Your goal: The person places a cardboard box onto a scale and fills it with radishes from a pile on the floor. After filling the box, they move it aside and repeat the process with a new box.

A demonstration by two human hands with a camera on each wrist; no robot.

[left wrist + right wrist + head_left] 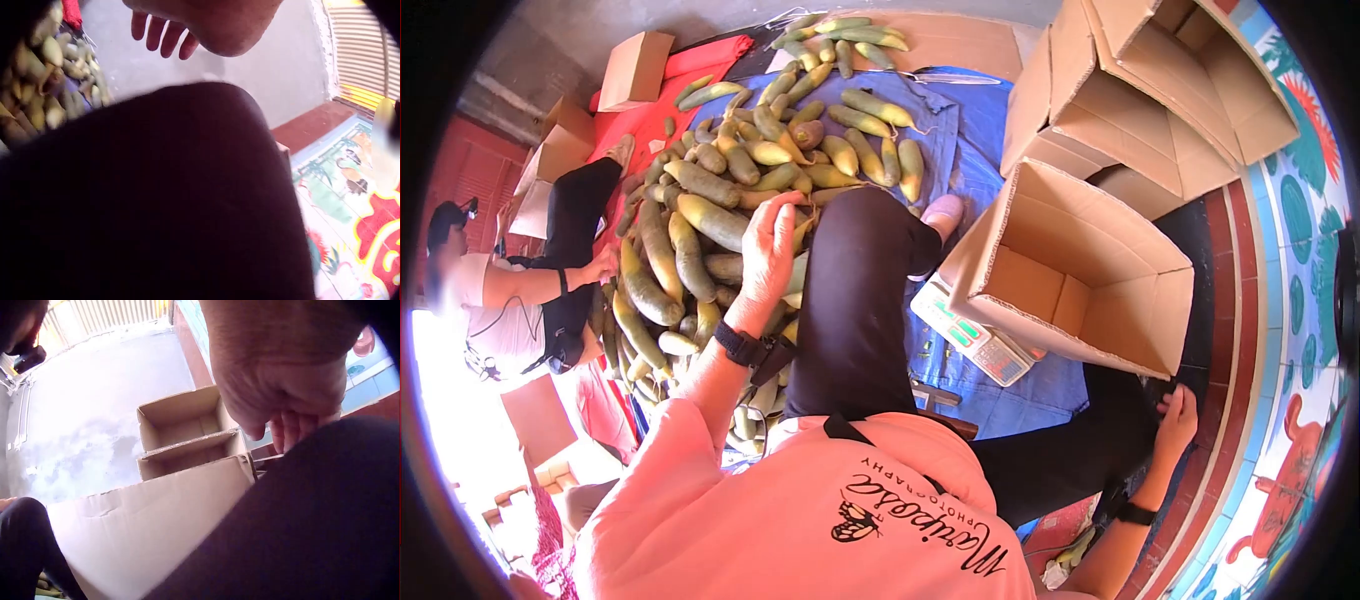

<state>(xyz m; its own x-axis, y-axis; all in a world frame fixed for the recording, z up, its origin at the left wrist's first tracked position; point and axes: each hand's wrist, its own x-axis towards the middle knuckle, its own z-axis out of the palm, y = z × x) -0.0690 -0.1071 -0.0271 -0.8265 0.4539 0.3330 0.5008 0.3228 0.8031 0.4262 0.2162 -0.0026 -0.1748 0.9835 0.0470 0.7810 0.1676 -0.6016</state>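
Note:
My left hand (772, 245) hovers over a big heap of long green radishes (710, 220), beside my bent knee, its fingers relaxed and holding nothing. In the left wrist view the same hand (200, 25) shows its fingers spread a little above the dark trouser leg. An open cardboard box (1090, 260) sits on a digital scale (975, 335) in front of me, its inside bare. Just past the box's near right corner is my right hand (1178, 415), fingers loosely bent with nothing in them. In the right wrist view that hand (284, 394) hangs over my other knee.
Several open cardboard boxes (1170, 90) are stacked at the back right, beside a painted tile wall (1290, 300). A blue tarp (970, 130) lies under the radishes and scale. Another person (510, 290) sits at the left, one hand at the heap's edge.

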